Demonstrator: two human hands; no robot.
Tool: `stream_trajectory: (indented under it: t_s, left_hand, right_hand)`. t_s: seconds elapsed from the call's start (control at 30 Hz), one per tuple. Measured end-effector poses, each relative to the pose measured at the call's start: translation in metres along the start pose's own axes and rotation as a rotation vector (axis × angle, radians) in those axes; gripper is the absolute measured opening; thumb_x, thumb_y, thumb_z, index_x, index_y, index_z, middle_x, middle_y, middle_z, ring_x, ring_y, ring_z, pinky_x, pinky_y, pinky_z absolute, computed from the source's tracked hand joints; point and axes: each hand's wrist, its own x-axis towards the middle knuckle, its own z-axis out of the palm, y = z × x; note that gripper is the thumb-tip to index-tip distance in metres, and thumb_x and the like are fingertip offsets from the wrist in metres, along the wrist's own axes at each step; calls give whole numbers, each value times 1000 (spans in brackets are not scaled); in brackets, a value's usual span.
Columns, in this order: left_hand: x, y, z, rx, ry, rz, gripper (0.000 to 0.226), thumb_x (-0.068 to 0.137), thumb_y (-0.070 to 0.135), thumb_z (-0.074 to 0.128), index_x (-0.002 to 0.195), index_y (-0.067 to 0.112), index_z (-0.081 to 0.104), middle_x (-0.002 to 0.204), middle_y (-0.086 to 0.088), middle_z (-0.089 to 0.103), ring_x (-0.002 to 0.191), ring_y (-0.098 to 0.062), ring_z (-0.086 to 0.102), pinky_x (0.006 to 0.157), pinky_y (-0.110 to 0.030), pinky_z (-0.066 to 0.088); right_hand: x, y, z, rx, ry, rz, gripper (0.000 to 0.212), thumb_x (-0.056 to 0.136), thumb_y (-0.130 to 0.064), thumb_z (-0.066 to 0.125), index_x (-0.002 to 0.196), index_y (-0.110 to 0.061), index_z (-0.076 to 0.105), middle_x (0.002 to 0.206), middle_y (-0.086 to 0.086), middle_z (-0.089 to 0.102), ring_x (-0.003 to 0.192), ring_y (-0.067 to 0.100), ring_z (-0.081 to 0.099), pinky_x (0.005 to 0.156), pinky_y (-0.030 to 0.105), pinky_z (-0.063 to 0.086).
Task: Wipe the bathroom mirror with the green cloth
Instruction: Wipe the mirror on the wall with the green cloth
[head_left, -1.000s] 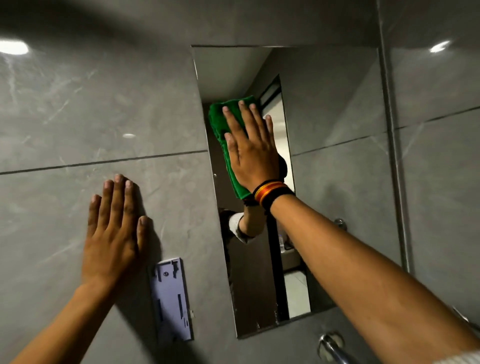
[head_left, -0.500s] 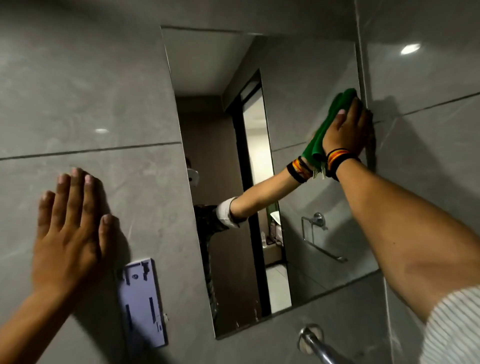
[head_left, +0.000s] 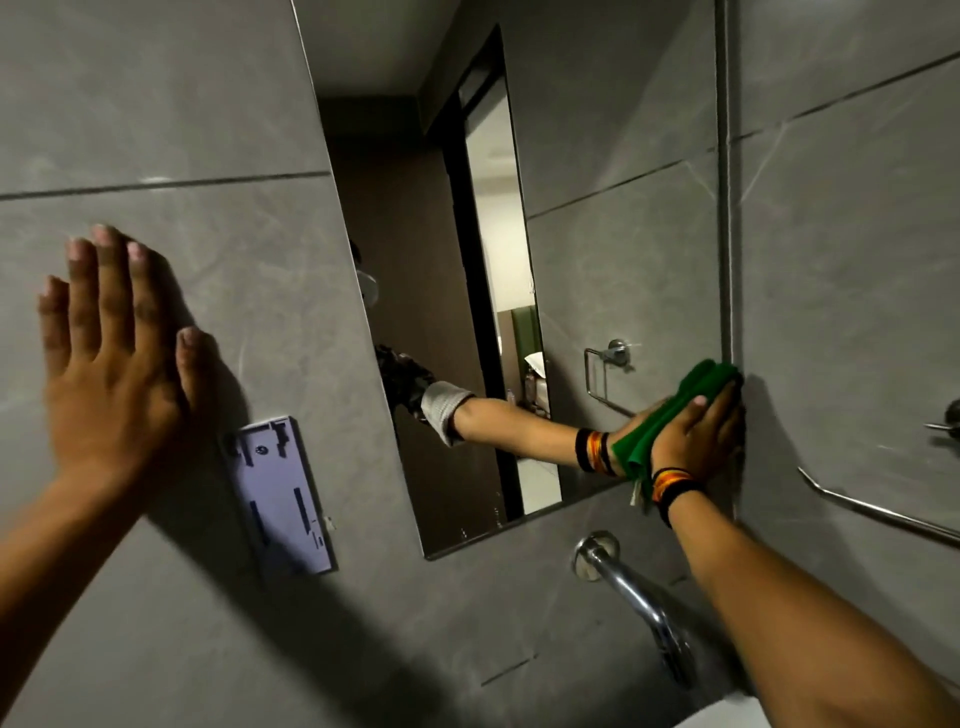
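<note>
The bathroom mirror (head_left: 597, 156) hangs on the grey tiled wall, tall and frameless. My right hand (head_left: 696, 441) presses the folded green cloth (head_left: 691, 389) flat against the glass at the mirror's lower right corner, by its right edge. The cloth's lower part is hidden under my palm. Black and orange bands circle that wrist. My left hand (head_left: 111, 358) lies flat on the wall tile left of the mirror, fingers spread, holding nothing. The glass reflects my arm and the cloth.
A pale plastic wall bracket (head_left: 283, 493) is fixed to the tile between my left hand and the mirror. A chrome tap spout (head_left: 634, 597) sticks out below the mirror. A metal rail (head_left: 883, 514) runs along the right wall. A white basin edge (head_left: 737, 714) shows at the bottom.
My right hand slid the green cloth from the mirror's upper left across to the right edge, then down to the lower right corner. My left hand stayed on the wall.
</note>
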Motion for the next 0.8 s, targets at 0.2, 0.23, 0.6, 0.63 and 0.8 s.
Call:
stream_trajectory:
  t_s: [0.2, 0.23, 0.6, 0.63, 0.8]
  left_hand:
    - [-3, 25, -6, 18, 1, -96, 74, 111, 47, 11, 174, 17, -10, 185, -12, -10, 172, -33, -5, 135, -65, 14]
    - [1, 30, -10, 3, 28, -132, 72, 111, 47, 10, 174, 19, -11, 185, -12, -9, 172, -33, -5, 136, -65, 12]
    - [1, 50, -44, 131, -10, -76, 73, 112, 41, 20, 175, 10, 0, 185, -13, -4, 170, -19, -17, 137, -36, -16]
    - [0, 51, -46, 136, -19, -82, 73, 112, 41, 20, 175, 9, 0, 185, -14, -3, 169, -18, -18, 137, -36, -16]
    - [1, 53, -48, 135, -20, -84, 73, 112, 42, 19, 175, 10, -1, 185, -13, -5, 171, -21, -15, 137, -36, -15]
  right_hand:
    - [-46, -15, 10, 63, -38, -168, 53, 106, -33, 26, 157, -20, 25, 166, 12, 21, 154, 29, 17, 126, 50, 14]
    - [-74, -19, 13, 64, -66, -242, 52, 106, -33, 27, 156, -21, 25, 166, 12, 21, 155, 27, 17, 126, 51, 15]
    - [-298, -70, 42, -12, -219, -473, 57, 104, -36, 33, 158, -26, 18, 168, 11, 16, 155, 33, 12, 122, 61, 17]
    - [-290, -79, 40, -4, -211, -486, 57, 104, -35, 33, 158, -25, 19, 167, 12, 17, 155, 33, 12, 121, 62, 19]
    - [-215, -172, 49, 62, -135, -504, 53, 105, -34, 35, 156, -23, 27, 167, 11, 19, 156, 30, 11, 125, 56, 13]
